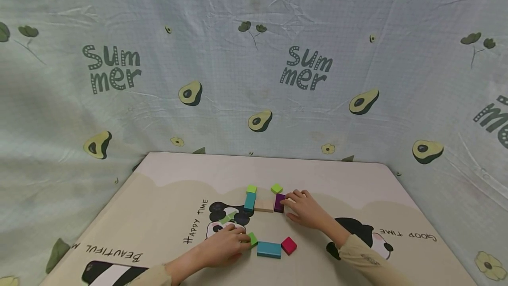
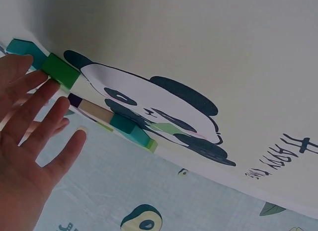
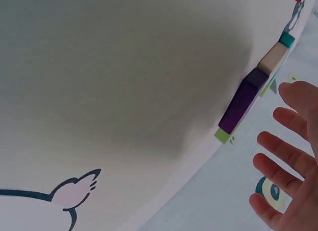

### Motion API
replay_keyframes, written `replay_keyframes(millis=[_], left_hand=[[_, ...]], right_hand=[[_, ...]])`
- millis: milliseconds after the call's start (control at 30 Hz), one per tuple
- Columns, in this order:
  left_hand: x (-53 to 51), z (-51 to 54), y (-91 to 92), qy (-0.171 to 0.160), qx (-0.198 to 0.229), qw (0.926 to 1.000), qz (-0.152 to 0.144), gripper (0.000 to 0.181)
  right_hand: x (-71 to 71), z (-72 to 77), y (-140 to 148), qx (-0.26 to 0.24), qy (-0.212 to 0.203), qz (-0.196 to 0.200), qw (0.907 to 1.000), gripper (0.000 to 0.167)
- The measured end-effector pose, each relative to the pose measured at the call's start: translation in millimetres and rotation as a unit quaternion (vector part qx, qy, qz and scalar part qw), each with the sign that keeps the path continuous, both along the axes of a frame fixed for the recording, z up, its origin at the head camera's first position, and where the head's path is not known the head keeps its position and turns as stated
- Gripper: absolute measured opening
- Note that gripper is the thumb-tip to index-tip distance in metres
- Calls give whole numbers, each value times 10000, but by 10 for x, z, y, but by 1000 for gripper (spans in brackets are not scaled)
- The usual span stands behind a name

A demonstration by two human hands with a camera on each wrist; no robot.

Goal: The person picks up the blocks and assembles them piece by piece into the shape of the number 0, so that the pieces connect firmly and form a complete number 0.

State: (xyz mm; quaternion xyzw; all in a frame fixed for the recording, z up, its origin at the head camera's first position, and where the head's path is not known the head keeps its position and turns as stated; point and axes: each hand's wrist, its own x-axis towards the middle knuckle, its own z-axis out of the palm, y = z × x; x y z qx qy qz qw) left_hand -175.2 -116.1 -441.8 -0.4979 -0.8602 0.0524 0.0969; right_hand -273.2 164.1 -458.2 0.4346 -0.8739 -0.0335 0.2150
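Beside a green block (image 1: pixel 252 239), my left hand (image 1: pixel 227 247) has its fingers spread and fairly straight; in the left wrist view a fingertip overlaps that block (image 2: pixel 61 71), and contact cannot be told. My right hand (image 1: pixel 305 210) hovers at the purple block (image 1: pixel 279 203), fingers loose and holding nothing. In the right wrist view those fingers (image 3: pixel 280 146) are apart from the purple block (image 3: pixel 241 104). A plain wooden block (image 1: pixel 263 206) lies between the purple block and a teal block (image 1: pixel 250 201). Nearer me, another teal block (image 1: pixel 269 249) sits between the green block and a red block (image 1: pixel 289 245).
Two lime blocks, a left one (image 1: pixel 252 188) and a right one (image 1: pixel 276 188), lie at the far ends of the teal and purple blocks. The tabletop (image 1: pixel 158 215) carries printed pandas and lettering. Behind it hangs an avocado-patterned cloth (image 1: pixel 222 65).
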Motion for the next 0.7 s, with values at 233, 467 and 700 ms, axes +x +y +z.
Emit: replay_keyframes(millis=[233,467,700], left_hand=[[-20,-20,4,-78,-3,10000,12,27],[0,-12,14,10,-11,10000,6,26],[-1,7,14,91,-72,9999,14,25]], right_hand=[[-73,-26,-36,186,-485,-402,9978,40],[-106,-70,-98,305,-908,-732,9927,45],[-153,-69,-152,376,-738,-697,9941,42]])
